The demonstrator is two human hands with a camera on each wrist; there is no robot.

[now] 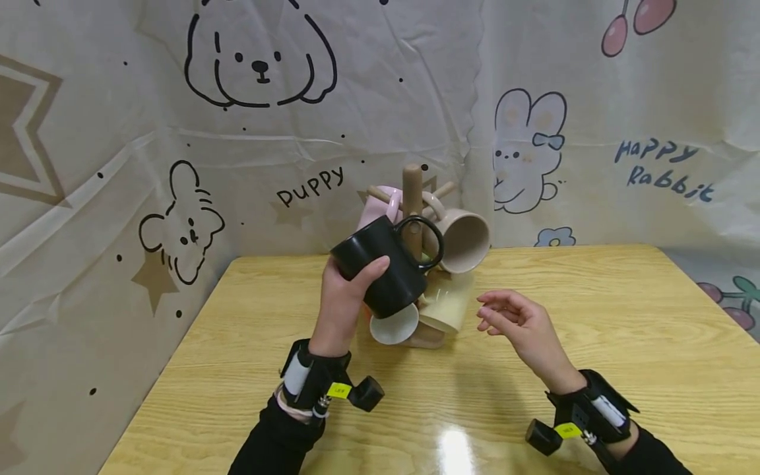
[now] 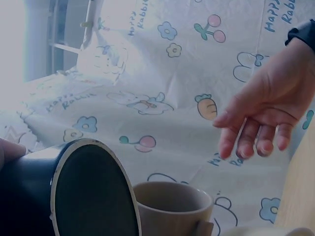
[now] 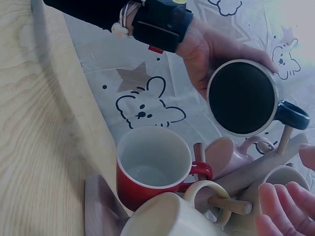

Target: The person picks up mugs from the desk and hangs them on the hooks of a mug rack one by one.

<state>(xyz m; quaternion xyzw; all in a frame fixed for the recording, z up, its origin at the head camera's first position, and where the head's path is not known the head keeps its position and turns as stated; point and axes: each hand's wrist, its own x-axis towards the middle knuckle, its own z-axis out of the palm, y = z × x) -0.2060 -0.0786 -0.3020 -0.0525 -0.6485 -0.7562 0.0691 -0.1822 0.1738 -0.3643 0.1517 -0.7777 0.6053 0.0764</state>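
My left hand (image 1: 338, 300) grips a black mug (image 1: 386, 267) by its body, thumb across the side. The mug is tilted, its handle toward the wooden mug stand (image 1: 412, 181). A peg end shows through the handle loop; I cannot tell how far it passes through. My right hand (image 1: 522, 326) is held to the right of the stand, fingers loosely bent and holding nothing. On the stand hang a pink mug (image 1: 373, 210), a beige mug (image 1: 446, 231), a pale yellow mug (image 1: 450, 300) and a red mug (image 3: 130, 191) with a white inside.
The stand's base (image 1: 426, 338) rests on a light wooden table (image 1: 249, 369). Behind and to the left hangs a cloth (image 1: 415, 86) printed with cartoon animals. Each wrist wears a black strap with a camera.
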